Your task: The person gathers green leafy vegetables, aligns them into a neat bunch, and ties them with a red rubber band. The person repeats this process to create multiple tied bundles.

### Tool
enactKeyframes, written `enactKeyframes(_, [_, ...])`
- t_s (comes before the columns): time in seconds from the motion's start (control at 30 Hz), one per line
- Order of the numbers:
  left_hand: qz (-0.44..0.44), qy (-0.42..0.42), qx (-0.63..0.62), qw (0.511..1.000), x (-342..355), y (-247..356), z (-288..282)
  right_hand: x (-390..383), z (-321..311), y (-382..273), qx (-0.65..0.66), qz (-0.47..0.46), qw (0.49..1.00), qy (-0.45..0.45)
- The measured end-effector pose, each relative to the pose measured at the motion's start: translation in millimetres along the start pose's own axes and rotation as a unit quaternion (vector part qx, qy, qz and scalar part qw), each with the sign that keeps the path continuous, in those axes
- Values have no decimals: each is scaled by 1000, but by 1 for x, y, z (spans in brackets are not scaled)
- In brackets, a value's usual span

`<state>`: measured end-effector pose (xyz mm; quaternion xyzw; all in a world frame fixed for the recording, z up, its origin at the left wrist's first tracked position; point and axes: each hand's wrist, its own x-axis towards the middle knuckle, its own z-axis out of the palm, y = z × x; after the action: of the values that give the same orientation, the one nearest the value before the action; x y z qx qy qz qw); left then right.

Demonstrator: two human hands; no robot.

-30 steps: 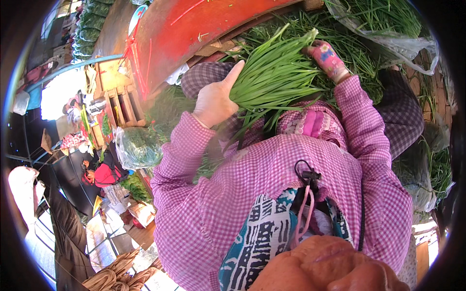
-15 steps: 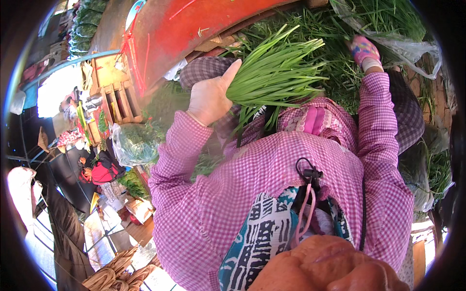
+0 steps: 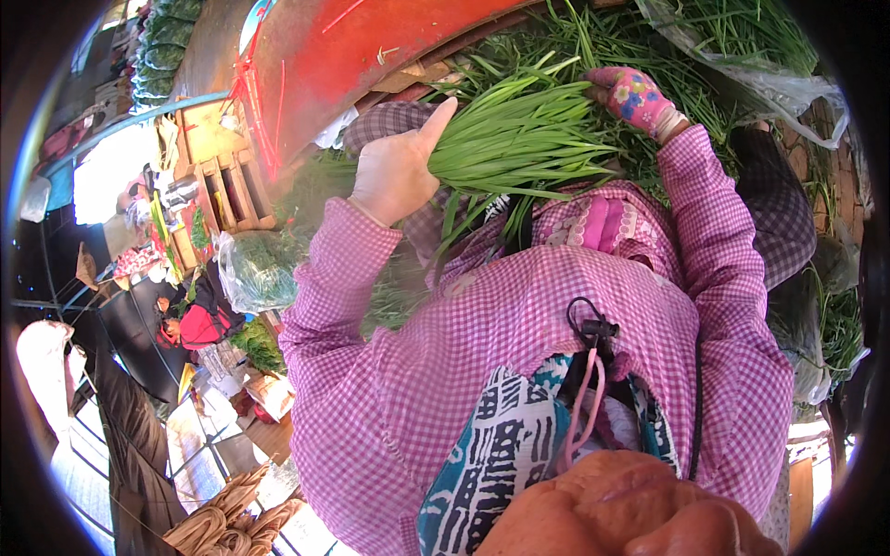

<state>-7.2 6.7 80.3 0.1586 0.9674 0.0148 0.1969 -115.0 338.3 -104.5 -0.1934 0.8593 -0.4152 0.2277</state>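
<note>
A loose, fanned bunch of long green leaves that look like garlic chives [image 3: 519, 134] is gripped at its base by my left hand [image 3: 394, 176], in a pale glove with the thumb sticking up. The leaf ends spread to the right over my lap. My right hand [image 3: 638, 100], in a pink flowered glove, is at the far right tips of the bunch with its fingers drawn together. Whatever lies between those fingertips is too small to make out. Beneath and beyond it lies a heap of loose green leaves [image 3: 640, 153].
A red-topped table [image 3: 399, 37] curves across the far side. Clear plastic bags hold greens at the far right [image 3: 807, 116] and at the left [image 3: 246, 273]. A wooden crate [image 3: 232, 195] stands farther left. My knees in checked trousers flank the heap.
My right hand has come up out of the loose heap and moved left to the tips of the bunch. My left hand, still holding the bunch, has shifted slightly left.
</note>
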Motion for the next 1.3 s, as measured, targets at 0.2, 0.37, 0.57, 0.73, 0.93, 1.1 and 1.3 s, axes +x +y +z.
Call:
enactKeyframes(0.2, [36, -8, 61, 997, 5, 9, 2, -1, 1, -1, -155, 62, 984, 54])
enactKeyframes(0.37, [76, 36, 55, 995, 5, 18, -5, 2, 3, 48, -149, 45, 983, 98])
enactKeyframes(0.57, [-24, 22, -69, 997, -17, -9, -31, -6, -54, 93, -305, 292, 905, -50])
enactKeyframes(0.73, [59, 62, -250, 965, 1, -27, -18, 19, -61, 19, 99, -165, 970, 151])
enactKeyframes(0.93, [56, -10, -373, 926, 6, -43, -29, 4, -47, -7, 198, -110, 957, -183])
enactKeyframes(1.1, [13, -56, -516, 854, 8, -56, -13, 3, -50, 31, 128, -81, 982, -114])
enactKeyframes(1.3, [-57, -93, -598, 794, 0, -83, 15, -16, -128, 77, -24, -132, 924, 357])
